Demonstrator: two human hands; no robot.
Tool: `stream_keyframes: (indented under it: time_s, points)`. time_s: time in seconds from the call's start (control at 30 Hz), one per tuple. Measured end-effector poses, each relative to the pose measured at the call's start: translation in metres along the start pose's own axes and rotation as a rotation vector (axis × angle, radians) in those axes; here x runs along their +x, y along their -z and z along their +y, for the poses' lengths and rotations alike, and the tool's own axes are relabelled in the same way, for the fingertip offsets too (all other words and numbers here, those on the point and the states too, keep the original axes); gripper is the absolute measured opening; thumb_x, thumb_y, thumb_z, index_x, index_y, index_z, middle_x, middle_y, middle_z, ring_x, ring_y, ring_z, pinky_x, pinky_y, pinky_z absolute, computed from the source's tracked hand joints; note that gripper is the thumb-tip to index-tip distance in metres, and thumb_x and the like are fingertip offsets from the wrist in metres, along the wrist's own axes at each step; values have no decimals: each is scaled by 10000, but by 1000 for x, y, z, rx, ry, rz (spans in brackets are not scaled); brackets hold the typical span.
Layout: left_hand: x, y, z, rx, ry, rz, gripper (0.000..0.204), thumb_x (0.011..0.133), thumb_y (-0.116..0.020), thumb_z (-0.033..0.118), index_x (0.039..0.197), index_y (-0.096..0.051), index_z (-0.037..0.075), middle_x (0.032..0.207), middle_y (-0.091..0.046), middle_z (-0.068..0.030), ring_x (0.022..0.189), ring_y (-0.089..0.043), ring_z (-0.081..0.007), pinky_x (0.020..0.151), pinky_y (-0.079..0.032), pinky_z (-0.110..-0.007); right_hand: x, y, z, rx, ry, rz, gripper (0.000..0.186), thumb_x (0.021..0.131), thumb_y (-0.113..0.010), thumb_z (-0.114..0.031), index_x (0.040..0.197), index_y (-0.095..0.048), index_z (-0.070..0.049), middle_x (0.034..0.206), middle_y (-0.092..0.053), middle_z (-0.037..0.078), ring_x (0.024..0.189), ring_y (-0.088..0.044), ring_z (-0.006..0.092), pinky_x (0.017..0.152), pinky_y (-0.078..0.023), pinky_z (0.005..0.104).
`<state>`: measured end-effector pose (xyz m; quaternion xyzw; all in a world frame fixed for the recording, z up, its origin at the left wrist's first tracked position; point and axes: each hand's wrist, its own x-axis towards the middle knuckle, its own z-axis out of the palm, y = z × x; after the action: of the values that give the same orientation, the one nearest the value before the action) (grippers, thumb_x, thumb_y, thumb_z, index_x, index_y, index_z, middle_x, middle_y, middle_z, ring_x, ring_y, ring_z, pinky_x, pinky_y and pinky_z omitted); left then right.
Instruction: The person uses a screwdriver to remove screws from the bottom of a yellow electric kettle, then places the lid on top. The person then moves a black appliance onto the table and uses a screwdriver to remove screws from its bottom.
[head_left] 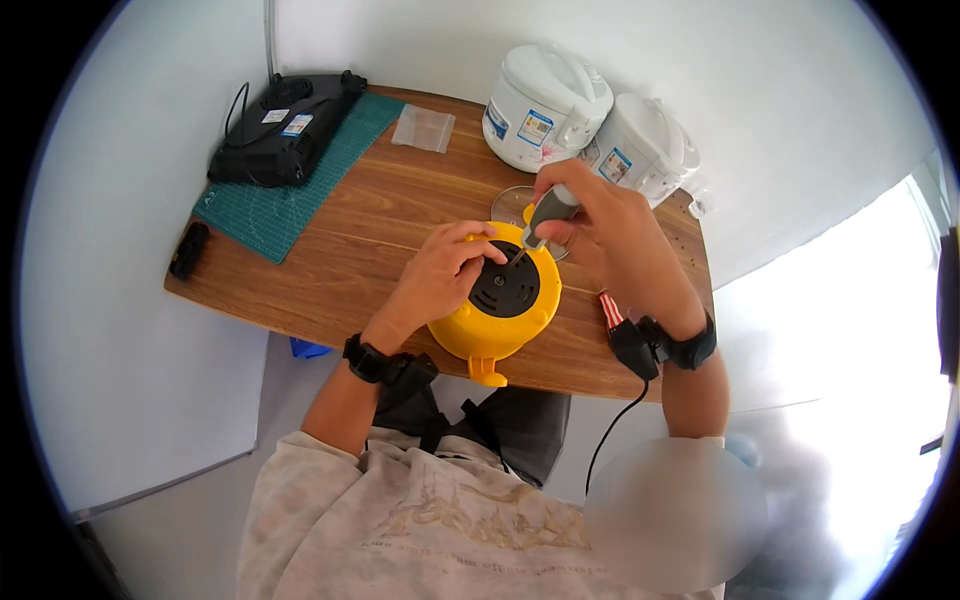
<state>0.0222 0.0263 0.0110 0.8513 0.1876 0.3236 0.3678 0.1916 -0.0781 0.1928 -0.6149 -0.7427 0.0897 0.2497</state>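
Note:
An upturned yellow electric pot [455, 338] stands near the table's front edge, its slotted black base plate [505, 295] facing up. My left hand [445, 265] rests over the pot's left side, with its fingers stretched and apart across the rim and plate. The left fingertips are close to the shaft of a screwdriver [553, 210] with a grey handle. My right hand [605, 215] is closed around that handle, and the tool slants down to the plate. The exact spot where its tip meets the plate is too small to make out.
Behind my right hand are two white rice cookers [545, 105]. A glass lid [508, 203] lies beyond the pot. A green cutting mat [275, 215] carries a black appliance [290, 130], with a plastic bag [423, 128] nearby. A black cable [607, 440] hangs by my right wrist.

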Motion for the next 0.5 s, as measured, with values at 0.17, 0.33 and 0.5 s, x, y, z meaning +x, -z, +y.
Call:
stream_keyframes:
  time_s: [0.17, 0.33, 0.5]
  points:
    - [1, 2, 4, -10, 11, 1, 240, 947, -551, 24, 1052, -737, 132, 1333, -595, -49, 1280, -512, -277, 1094, -412, -392, 0, -13, -3, -80, 79, 163, 336, 893, -756, -220, 1071, -529, -49, 772, -646, 144, 669, -645, 330, 578, -496, 384]
    - [2, 0, 5, -8, 3, 12, 238, 939, -555, 19, 1043, -739, 127, 1328, -599, -50, 1269, -522, -275, 1091, -410, -390, -2, -16, 7, -354, 84, 296, 375, 873, -776, -266, 1042, -525, -45, 639, -610, 106, 533, -601, 281, 486, -460, 362]
    - [2, 1, 4, -34, 23, 7, 237, 939, -554, 21, 1040, -741, 126, 1321, -602, -57, 1263, -525, -282, 1090, -410, -395, -1, -19, 4, -292, 83, 266, 319, 898, -751, -229, 1036, -520, -57, 642, -616, 91, 521, -600, 266, 480, -460, 338]
